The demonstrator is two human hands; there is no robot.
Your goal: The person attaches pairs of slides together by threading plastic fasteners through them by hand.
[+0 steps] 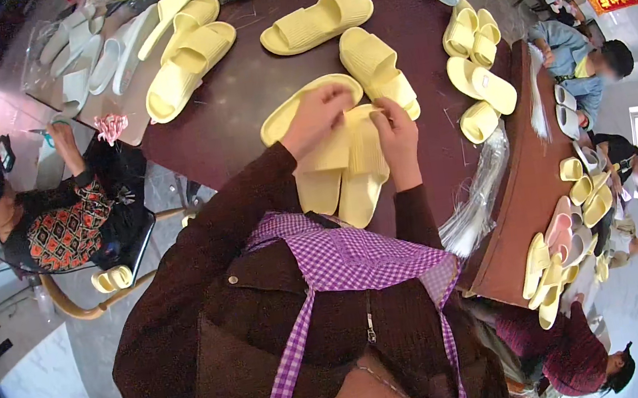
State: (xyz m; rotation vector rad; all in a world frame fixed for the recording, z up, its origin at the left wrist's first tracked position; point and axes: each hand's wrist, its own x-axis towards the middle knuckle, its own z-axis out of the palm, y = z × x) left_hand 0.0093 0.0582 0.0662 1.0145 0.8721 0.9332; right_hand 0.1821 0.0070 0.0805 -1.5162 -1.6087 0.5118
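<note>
Presently grips, between the thumb and bent fingers of the right hand (399, 136), the toe end of the right slipper (367, 152) in a yellow pair (360, 193). Brings together the fingertips of the left hand (320, 114) over the toe end of the left slipper (318, 163); cannot tell there between a real grasp and mere touching. Has this pair side by side at the middle of the near edge of the counter (207, 145), straps up, toes toward the far edge, heels toward a purple checked apron (366, 253). Wears long dark brown sleeves (241, 189).

Just beyond the left hand, shows a lone yellow slipper (274, 126), partly covered by that hand. Just beyond the right hand, shows a slanted yellow slipper (366, 56). Farther toward the far edge, shows a crosswise yellow slipper (316, 24). Toward the left edge, shows overlapping yellow slippers (193, 66), then pale grey slippers (119, 54) and a pink bundle (112, 128). Along the right edge, bears a cluster of yellow slippers (481, 81), with clear strands (474, 203) toward the near corner. Past the left edge, includes a seated co-worker (69, 228) in a patterned top; past the right edge, another in a blue sleeve (553, 35).
</note>
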